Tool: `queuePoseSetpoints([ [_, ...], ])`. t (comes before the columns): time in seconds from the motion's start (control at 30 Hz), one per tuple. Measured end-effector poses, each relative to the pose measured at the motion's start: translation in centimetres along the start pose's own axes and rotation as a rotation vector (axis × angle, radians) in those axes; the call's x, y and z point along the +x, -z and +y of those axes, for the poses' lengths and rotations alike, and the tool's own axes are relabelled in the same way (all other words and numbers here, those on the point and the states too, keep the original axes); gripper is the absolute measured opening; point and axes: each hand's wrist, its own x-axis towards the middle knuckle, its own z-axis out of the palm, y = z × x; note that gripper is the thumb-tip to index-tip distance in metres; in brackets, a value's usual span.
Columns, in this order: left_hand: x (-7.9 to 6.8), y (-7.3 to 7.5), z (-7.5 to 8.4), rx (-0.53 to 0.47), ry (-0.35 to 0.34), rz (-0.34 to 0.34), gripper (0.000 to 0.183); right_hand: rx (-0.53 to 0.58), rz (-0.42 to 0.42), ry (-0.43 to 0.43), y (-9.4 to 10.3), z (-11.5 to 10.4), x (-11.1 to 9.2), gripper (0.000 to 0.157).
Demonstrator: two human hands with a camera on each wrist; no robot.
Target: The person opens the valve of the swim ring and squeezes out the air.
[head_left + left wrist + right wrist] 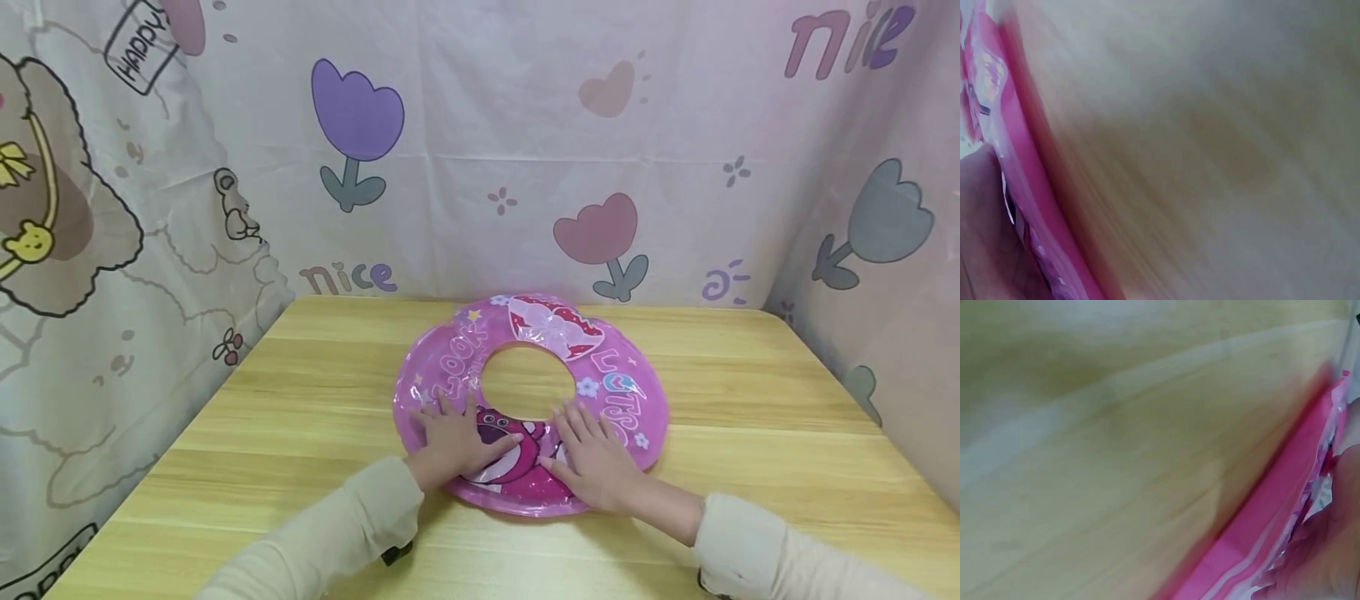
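Observation:
A pink inflatable swim ring (645,400) lies flat on the wooden table, printed with a bear, a bow, flowers and lettering. My left hand (450,442) rests palm down on its front left part, fingers spread over the bear print. On the front right part lies my right hand (596,462), its fingers straight and pointing to the hole. Both thumbs reach inward across the print. In the left wrist view the ring's edge (1035,169) runs beside the hand; the right wrist view shows the edge (1272,500) under the fingers.
The pale wooden table (247,417) extends on both sides of the ring. A printed curtain (480,100) with tulips and hearts hangs behind it and along both sides. Small dark objects show under the cream sleeves (322,533).

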Motion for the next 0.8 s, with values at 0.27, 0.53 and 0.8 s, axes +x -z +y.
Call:
queuePoseSetpoints([
  [0.27,-1.1,0.0,0.4,0.084,-0.040,0.003,0.108,0.024,-0.040,0.031,-0.6,1.6,-0.5,0.072],
  [0.53,-2.5,0.4,0.6,0.128,-0.157,0.023,0.100,0.030,-0.051,0.099,-0.4,4.3,-0.6,0.072],
  [0.8,-4.2,0.3,0.3,0.184,-0.351,0.085,0.092,0.026,-0.084,0.136,0.3,6.5,-0.2,0.067],
])
